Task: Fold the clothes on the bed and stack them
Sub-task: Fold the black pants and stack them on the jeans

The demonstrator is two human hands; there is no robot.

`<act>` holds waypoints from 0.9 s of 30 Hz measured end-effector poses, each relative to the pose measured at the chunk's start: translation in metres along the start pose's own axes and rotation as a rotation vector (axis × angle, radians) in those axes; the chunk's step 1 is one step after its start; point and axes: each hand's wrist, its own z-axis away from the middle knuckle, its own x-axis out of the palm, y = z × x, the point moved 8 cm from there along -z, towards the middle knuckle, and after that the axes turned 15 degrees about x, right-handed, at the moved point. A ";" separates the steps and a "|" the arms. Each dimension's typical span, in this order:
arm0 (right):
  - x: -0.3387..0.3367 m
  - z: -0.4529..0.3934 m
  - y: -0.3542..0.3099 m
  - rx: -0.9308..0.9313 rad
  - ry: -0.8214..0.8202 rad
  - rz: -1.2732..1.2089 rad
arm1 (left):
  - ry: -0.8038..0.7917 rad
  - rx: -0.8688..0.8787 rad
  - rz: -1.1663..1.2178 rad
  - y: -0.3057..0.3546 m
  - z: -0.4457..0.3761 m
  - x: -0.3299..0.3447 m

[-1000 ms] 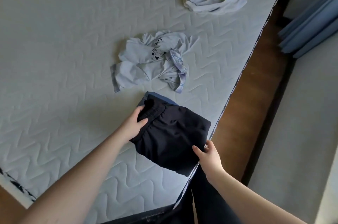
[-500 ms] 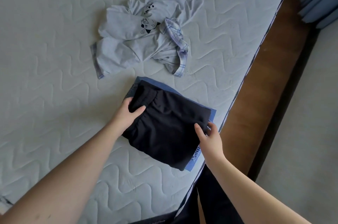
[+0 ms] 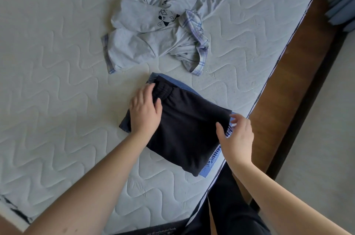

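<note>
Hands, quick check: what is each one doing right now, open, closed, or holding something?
Left hand: open, lying flat on the folded black shorts.
Right hand: open, fingers relaxed at the stack's right edge, gripping nothing.

Around the folded stack, my way is open to its left and near side across bare mattress. Just beyond it, the crumpled grey shirt blocks the far side. To its right, the mattress edge drops off.
</note>
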 end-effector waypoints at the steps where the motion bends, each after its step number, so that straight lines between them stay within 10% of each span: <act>1: 0.000 0.006 -0.015 -0.154 0.031 0.027 | 0.024 0.120 -0.031 0.015 0.004 0.000; 4: 0.028 0.024 -0.049 -0.452 -0.017 0.154 | -0.061 0.344 -0.099 0.046 0.031 0.019; 8: 0.081 0.027 -0.062 -0.575 -0.128 0.389 | -0.208 0.212 -0.216 0.040 0.073 0.048; 27: 0.080 0.054 0.007 -0.549 -0.173 0.718 | -0.256 0.063 -0.112 0.068 0.109 0.061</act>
